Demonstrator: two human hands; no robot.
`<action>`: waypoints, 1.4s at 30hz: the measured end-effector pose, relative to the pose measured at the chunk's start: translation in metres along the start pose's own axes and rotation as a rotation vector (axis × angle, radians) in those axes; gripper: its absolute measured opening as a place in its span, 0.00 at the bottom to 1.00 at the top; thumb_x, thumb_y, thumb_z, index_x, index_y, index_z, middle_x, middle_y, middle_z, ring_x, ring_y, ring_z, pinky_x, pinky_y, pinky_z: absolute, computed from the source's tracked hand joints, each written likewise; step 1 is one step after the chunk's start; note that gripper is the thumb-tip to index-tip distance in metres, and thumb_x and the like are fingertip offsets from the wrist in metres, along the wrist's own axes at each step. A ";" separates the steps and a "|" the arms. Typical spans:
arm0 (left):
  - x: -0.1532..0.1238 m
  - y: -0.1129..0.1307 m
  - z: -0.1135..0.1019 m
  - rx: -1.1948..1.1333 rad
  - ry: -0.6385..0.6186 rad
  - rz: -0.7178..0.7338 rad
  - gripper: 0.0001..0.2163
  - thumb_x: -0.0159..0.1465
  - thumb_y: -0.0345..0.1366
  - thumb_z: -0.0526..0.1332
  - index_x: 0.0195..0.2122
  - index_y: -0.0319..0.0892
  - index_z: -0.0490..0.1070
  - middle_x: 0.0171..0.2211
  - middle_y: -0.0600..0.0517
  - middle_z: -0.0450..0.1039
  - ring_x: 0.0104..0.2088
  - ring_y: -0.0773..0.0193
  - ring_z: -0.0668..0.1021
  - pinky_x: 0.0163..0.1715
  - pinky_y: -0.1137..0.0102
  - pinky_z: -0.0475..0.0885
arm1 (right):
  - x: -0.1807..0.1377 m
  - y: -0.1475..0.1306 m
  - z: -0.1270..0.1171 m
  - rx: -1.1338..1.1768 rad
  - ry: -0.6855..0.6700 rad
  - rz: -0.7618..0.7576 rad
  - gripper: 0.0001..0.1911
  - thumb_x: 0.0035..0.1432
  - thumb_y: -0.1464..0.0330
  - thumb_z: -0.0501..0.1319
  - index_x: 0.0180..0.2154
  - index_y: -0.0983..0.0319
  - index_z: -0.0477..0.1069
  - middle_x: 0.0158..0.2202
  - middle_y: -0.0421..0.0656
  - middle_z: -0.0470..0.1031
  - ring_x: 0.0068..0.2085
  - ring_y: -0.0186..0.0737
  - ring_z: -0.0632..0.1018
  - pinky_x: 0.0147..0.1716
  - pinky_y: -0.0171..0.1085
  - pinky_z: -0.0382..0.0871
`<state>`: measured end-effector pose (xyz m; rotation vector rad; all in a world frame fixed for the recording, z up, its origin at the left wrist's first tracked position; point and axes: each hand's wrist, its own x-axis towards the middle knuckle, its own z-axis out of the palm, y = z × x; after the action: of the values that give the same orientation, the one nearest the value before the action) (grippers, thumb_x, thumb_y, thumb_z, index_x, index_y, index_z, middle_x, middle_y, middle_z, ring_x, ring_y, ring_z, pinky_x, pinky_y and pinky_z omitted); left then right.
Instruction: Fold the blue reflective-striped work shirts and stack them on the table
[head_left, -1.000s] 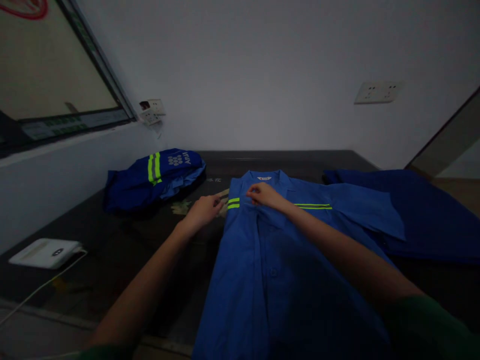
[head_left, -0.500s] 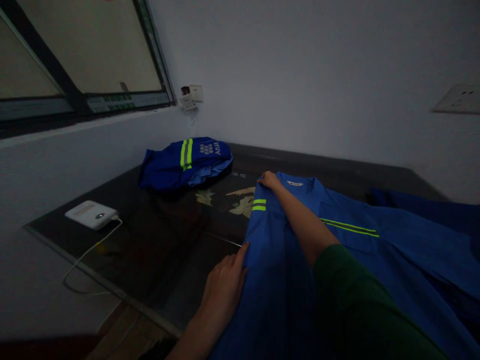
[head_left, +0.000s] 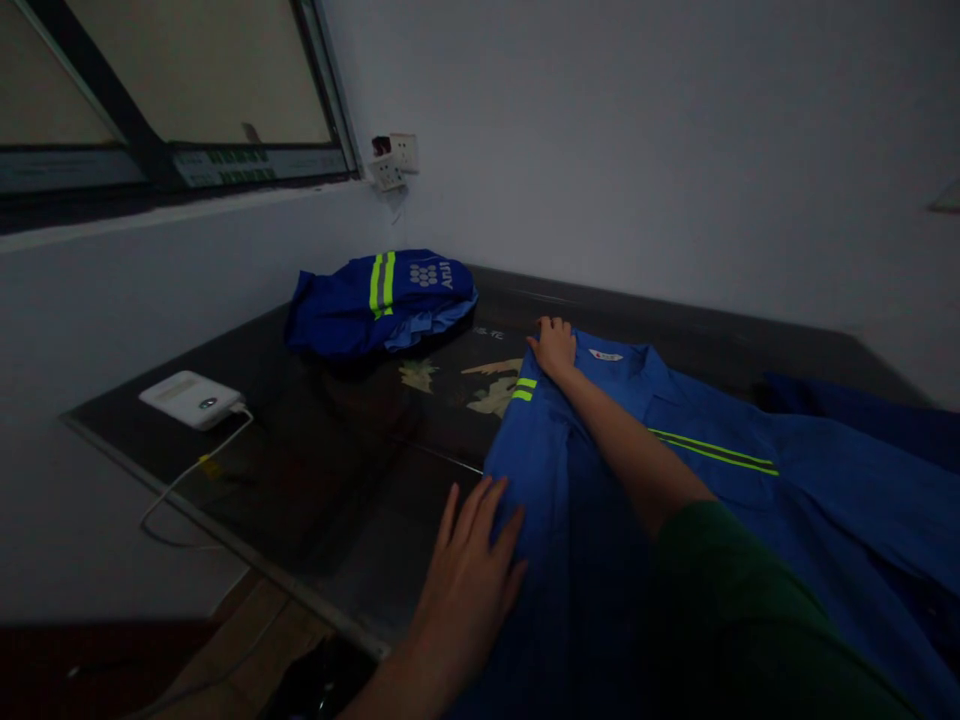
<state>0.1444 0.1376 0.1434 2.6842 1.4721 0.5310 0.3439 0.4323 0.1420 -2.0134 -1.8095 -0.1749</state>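
A blue work jacket [head_left: 697, 420] with yellow-green stripes lies spread on the dark table, its collar and white label toward the wall. My left hand [head_left: 472, 570] is open, fingers spread, at the jacket's left edge near the sleeve. At the left shoulder, close to the collar, my right hand [head_left: 553, 347] rests on the cloth with its fingers stretched out and slightly apart. My right forearm, in a green sleeve, crosses over the jacket and hides part of its front.
A bundled darker blue garment [head_left: 345, 310] with a reflective band sits at the table's back left. Near the left edge lies a white device [head_left: 191, 398] with a cable [head_left: 176, 485]. Dark blue cloth [head_left: 840, 398] is at the right. Wall sockets [head_left: 403, 152] hang above the corner.
My right hand has loosened from a pinch at the shoulder and now lies flatter there. The left hand's fingers have spread and shifted slightly right over the cloth. The view has tilted a little.
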 end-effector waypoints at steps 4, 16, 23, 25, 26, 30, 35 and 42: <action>-0.004 0.012 0.009 -0.091 -0.117 0.173 0.26 0.67 0.45 0.56 0.65 0.50 0.56 0.67 0.46 0.52 0.66 0.49 0.55 0.61 0.47 0.57 | -0.022 -0.010 -0.009 -0.036 -0.148 -0.169 0.19 0.64 0.62 0.53 0.53 0.64 0.68 0.56 0.56 0.68 0.56 0.53 0.68 0.50 0.48 0.64; -0.059 0.025 -0.012 -0.325 -0.319 0.266 0.27 0.68 0.42 0.54 0.67 0.52 0.50 0.68 0.49 0.49 0.67 0.53 0.54 0.64 0.49 0.49 | -0.038 -0.009 0.017 -0.033 -0.409 -0.146 0.34 0.68 0.53 0.38 0.67 0.66 0.46 0.69 0.51 0.44 0.69 0.48 0.47 0.64 0.56 0.39; -0.168 -0.013 -0.017 -0.803 -0.027 -0.343 0.22 0.69 0.50 0.46 0.33 0.44 0.75 0.30 0.47 0.75 0.33 0.60 0.77 0.35 0.68 0.74 | -0.041 -0.017 0.001 0.026 -0.232 -0.318 0.24 0.68 0.60 0.47 0.56 0.66 0.67 0.60 0.54 0.65 0.61 0.51 0.62 0.58 0.49 0.56; -0.188 -0.020 0.002 -0.776 0.091 -0.631 0.20 0.66 0.52 0.51 0.33 0.42 0.72 0.31 0.48 0.74 0.34 0.60 0.77 0.36 0.67 0.74 | -0.039 -0.022 -0.003 0.017 -0.220 -0.425 0.21 0.67 0.61 0.49 0.47 0.66 0.74 0.52 0.54 0.72 0.56 0.51 0.66 0.54 0.44 0.60; -0.194 -0.022 0.015 -0.785 0.103 -0.687 0.19 0.64 0.53 0.54 0.37 0.41 0.72 0.36 0.47 0.75 0.37 0.58 0.77 0.39 0.65 0.75 | -0.038 -0.024 -0.003 0.001 -0.234 -0.473 0.20 0.67 0.61 0.50 0.44 0.66 0.76 0.49 0.54 0.73 0.54 0.51 0.67 0.52 0.43 0.60; -0.200 -0.016 0.063 -0.922 -0.026 -0.611 0.30 0.56 0.54 0.63 0.55 0.40 0.66 0.54 0.41 0.70 0.53 0.51 0.73 0.52 0.58 0.70 | -0.039 -0.029 -0.001 -0.084 -0.314 -0.549 0.21 0.66 0.58 0.51 0.39 0.65 0.78 0.43 0.53 0.76 0.49 0.49 0.70 0.46 0.40 0.60; -0.194 -0.007 0.077 -1.026 -0.139 -0.670 0.28 0.56 0.54 0.63 0.51 0.39 0.72 0.42 0.43 0.78 0.42 0.53 0.78 0.46 0.58 0.73 | -0.044 -0.029 0.000 -0.162 -0.347 -0.524 0.24 0.68 0.58 0.47 0.42 0.63 0.78 0.40 0.50 0.79 0.43 0.45 0.75 0.45 0.40 0.58; -0.210 -0.005 0.041 -1.166 -0.275 -0.654 0.25 0.60 0.59 0.57 0.30 0.40 0.77 0.25 0.51 0.77 0.31 0.59 0.78 0.39 0.65 0.73 | -0.029 -0.024 -0.004 -0.249 -0.278 -0.556 0.22 0.68 0.61 0.50 0.40 0.66 0.78 0.40 0.54 0.80 0.45 0.48 0.76 0.48 0.43 0.56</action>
<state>0.0495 -0.0269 0.0458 1.2559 1.2432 0.6355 0.3169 0.4050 0.1408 -1.6949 -2.6117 -0.3072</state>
